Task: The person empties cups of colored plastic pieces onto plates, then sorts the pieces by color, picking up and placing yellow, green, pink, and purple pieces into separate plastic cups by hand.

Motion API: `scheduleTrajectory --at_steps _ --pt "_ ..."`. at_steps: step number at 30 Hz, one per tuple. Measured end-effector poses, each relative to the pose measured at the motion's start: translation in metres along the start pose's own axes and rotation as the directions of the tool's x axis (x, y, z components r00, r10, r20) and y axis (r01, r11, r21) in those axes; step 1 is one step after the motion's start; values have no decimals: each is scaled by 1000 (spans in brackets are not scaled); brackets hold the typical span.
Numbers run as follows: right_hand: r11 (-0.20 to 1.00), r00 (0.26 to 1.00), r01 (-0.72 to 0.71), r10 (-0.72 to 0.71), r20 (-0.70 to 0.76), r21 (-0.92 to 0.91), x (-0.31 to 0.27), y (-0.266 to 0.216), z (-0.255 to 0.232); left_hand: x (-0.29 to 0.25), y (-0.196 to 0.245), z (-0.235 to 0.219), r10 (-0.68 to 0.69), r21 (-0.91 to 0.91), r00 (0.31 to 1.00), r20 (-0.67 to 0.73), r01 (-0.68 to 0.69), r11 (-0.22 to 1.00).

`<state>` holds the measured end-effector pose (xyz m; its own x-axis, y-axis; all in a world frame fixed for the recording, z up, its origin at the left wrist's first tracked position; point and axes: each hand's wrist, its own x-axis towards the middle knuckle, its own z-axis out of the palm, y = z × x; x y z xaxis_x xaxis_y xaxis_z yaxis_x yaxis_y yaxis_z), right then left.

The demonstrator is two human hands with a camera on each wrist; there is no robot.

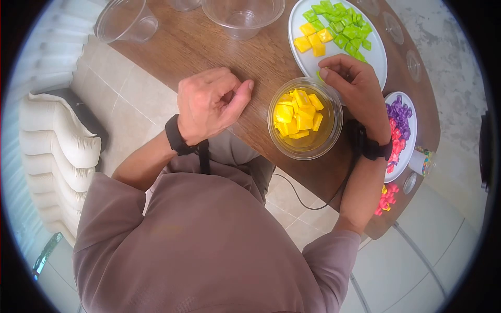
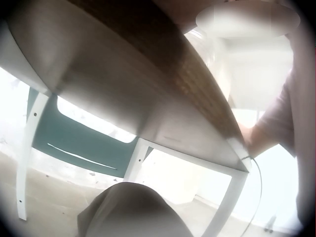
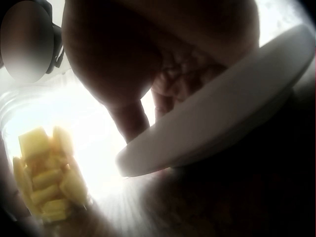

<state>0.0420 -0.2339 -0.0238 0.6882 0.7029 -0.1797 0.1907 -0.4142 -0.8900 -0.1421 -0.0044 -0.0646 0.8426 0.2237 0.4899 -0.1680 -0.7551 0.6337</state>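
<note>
My right hand (image 1: 357, 86) reaches over the near side of a white oval plate (image 1: 378, 68), thumb and forefinger pinching at a small green wrapped candy (image 1: 319, 75) that is mostly hidden by the fingertips. On that plate lie a pile of green candies (image 1: 347, 23) and several yellow candies (image 1: 314, 40). Just left of this hand stands a clear round bowl (image 1: 305, 153) holding yellow candies (image 1: 296, 115); they also show in the right wrist view (image 3: 47, 173). My left hand (image 1: 211, 101) rests loosely curled by the table edge, holding nothing. The left wrist view shows the table's underside (image 2: 128, 98).
A second white plate (image 1: 412, 117) carries purple candies (image 1: 399, 112) and pink candies (image 1: 397, 143). Beside it are a small tub (image 1: 420, 160) and loose pink pieces (image 1: 386, 198). Clear containers (image 1: 242, 21) stand at the far side, with a tilted cup (image 1: 122, 23) at far left. A cable (image 1: 313, 207) hangs off the table.
</note>
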Motion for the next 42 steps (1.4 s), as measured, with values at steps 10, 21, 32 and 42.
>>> scheduleTrajectory --at_steps 10,21,32,42 --pt "998 999 -41 39 34 46 -1 -1 -9 -10 52 -53 287 -600 650 704 327 730" --pt "985 992 -129 129 12 117 -9 -12 -21 -27 78 -16 699 -525 -12 715 651 548" --pt "997 998 -35 39 -46 73 4 -51 -21 3 69 -35 695 -472 -141 705 639 608" --pt "950 973 232 -229 41 -207 37 -193 -42 20 146 -68 623 -446 -93 777 616 649"
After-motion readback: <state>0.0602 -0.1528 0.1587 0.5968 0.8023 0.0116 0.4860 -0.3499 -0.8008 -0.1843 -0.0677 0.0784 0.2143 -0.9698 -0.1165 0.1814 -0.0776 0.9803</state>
